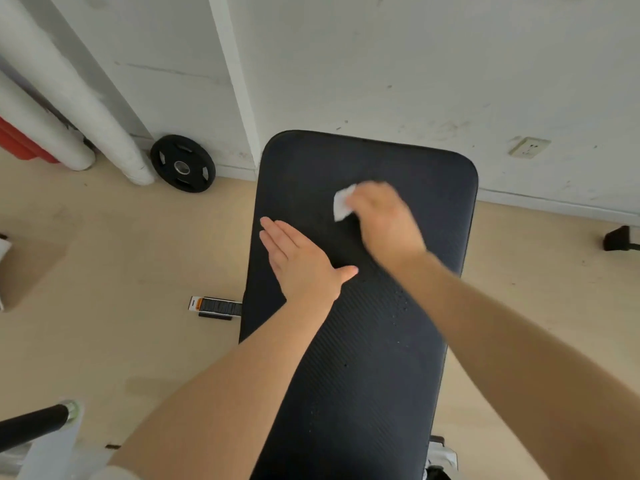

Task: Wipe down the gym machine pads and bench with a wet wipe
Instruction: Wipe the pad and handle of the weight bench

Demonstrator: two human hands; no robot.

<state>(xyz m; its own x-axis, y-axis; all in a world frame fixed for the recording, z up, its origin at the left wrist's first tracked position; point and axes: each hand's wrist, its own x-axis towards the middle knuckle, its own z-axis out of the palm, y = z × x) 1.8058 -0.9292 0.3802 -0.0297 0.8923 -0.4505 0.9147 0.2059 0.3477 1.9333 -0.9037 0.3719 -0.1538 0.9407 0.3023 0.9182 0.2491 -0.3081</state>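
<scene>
Currently, my left hand (304, 261) lies flat on the long black padded bench with a ribbed vinyl surface (367, 341), fingers straight and close together, thumb spread to the side, near the bench's left edge. My right hand (384, 220) is farther up the pad, toward its rounded far end, and presses the small white wet wipe (342, 202) against the surface. The wipe is crumpled under my fingers; only its left part shows past them. The right hand is motion-blurred, so the exact finger positions cannot be told, but the fingers are bent down over the wipe. The two hands are near each other and do not touch.

The bench extends from the lower edge of the view toward the scuffed white wall (415, 81). A black round weight plate with a metal hub (183, 163) leans against the wall base, left of the bench. Two white wrapped pipes (79, 109) run diagonally at upper left. A white wall socket (528, 147) sits low on the wall at right. A black and white label plate (214, 306) shows on the beige floor (121, 254), just beside the bench's left edge. A black bar with a metal end (34, 422) enters at lower left.
</scene>
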